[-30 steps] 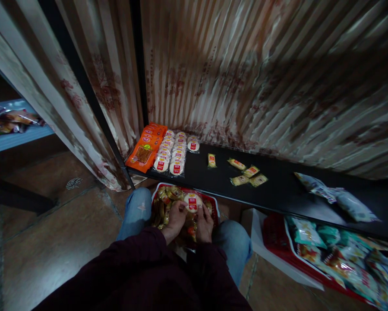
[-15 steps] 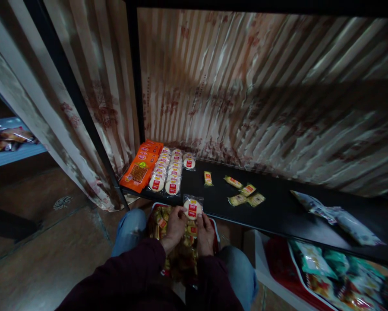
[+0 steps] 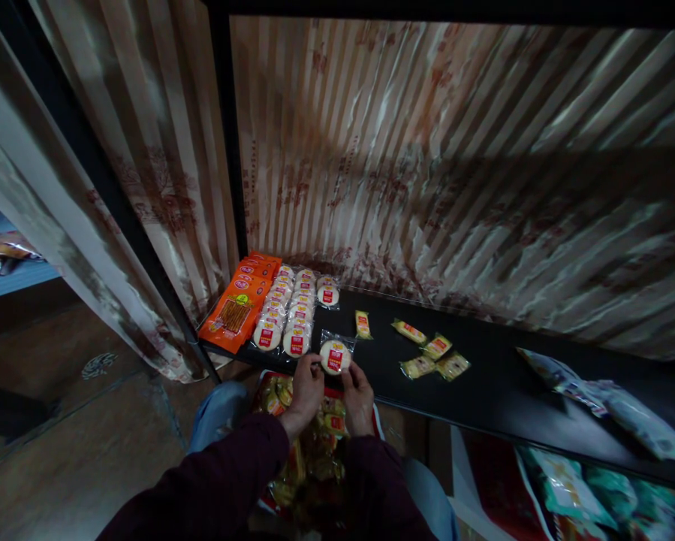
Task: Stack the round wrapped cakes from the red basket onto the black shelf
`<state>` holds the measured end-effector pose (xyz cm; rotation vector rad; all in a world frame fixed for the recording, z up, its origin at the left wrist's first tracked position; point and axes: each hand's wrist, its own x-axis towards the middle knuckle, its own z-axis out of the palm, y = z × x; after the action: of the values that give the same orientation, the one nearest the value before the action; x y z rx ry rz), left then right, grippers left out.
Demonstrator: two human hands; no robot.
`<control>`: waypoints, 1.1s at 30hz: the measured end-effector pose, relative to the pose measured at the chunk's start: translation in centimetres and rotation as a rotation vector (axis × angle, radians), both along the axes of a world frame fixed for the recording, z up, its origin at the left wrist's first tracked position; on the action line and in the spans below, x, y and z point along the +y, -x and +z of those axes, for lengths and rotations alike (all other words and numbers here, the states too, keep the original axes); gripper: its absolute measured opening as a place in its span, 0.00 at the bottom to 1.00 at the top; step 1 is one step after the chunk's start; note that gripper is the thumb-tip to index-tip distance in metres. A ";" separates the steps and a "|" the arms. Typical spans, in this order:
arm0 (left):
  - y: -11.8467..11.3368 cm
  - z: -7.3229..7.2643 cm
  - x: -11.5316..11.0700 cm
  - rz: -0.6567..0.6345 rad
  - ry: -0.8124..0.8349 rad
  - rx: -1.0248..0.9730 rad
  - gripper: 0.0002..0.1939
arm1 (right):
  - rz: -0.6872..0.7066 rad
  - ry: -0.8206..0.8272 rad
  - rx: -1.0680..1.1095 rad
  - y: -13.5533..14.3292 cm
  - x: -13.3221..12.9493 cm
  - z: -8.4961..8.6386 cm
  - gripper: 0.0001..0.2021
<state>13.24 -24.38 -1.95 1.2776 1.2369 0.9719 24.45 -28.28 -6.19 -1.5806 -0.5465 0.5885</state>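
Observation:
A round white cracker packet (image 3: 335,356) with a red label is pinched between my two hands, over the front edge of the black shelf (image 3: 382,368). My left hand (image 3: 307,391) grips its left side and my right hand (image 3: 358,394) its lower right side. Left of it, two overlapping rows of similar packets (image 3: 296,340) lie on the shelf, with a short third row (image 3: 328,294) behind. Orange snack bags (image 3: 236,312) overlap at the shelf's left end. Below my hands is a red basket (image 3: 378,424) of wrapped snacks, partly hidden by my arms.
Small yellow packets (image 3: 419,367) lie scattered mid-shelf, and silvery bags (image 3: 641,417) lie at the right. A black post (image 3: 228,135) rises at the back left. Below right, a white-rimmed red container (image 3: 498,481) stands near green bags (image 3: 610,492).
Both hands have carried the round packet slightly forward, closer to the shelf rows. The camera view has shifted a little, and the grip looks the same.

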 end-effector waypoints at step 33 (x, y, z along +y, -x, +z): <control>-5.0 1.7 5.7 -0.069 -0.002 0.051 0.18 | 0.034 0.058 -0.202 -4.5 8.5 0.9 0.27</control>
<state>18.22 -18.66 -0.30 1.3447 1.2230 0.8960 28.97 -19.78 -5.29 -1.6998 -0.7136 0.4762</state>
